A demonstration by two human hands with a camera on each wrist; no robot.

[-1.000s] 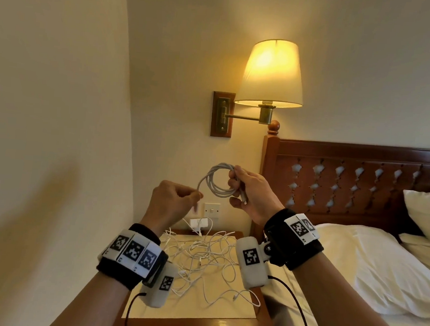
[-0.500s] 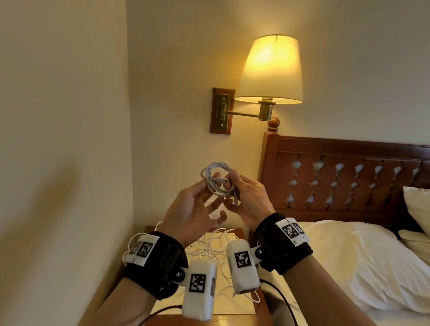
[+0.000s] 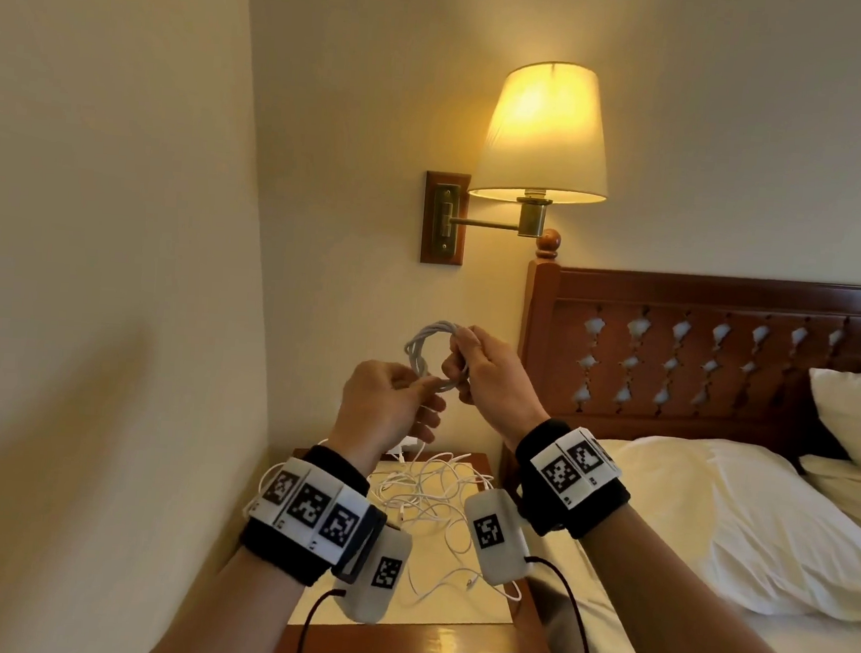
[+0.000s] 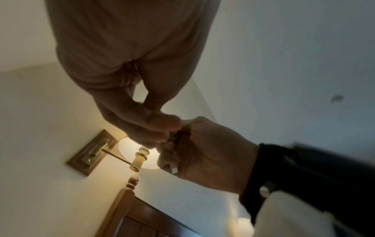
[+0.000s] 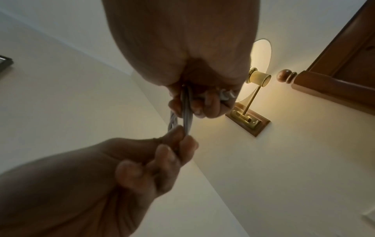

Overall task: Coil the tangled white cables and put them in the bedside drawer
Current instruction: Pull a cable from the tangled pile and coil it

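A coiled white cable hangs in the air between my hands, above the bedside table. My right hand grips the coil's right side, with the strands running through its curled fingers. My left hand pinches the coil's lower edge between thumb and forefinger. In the left wrist view both hands meet and the cable is almost hidden. A tangle of thin white cables lies on the bedside table below. The drawer is out of sight.
A lit wall lamp on a brass arm hangs above the hands. The wooden headboard and bed with white pillows fill the right. A wall closes the left side of the narrow table.
My left hand, open with spread fingers beside the coil half a second ago, has turned over and now pinches the coil's lower edge. The right hand keeps its grip.
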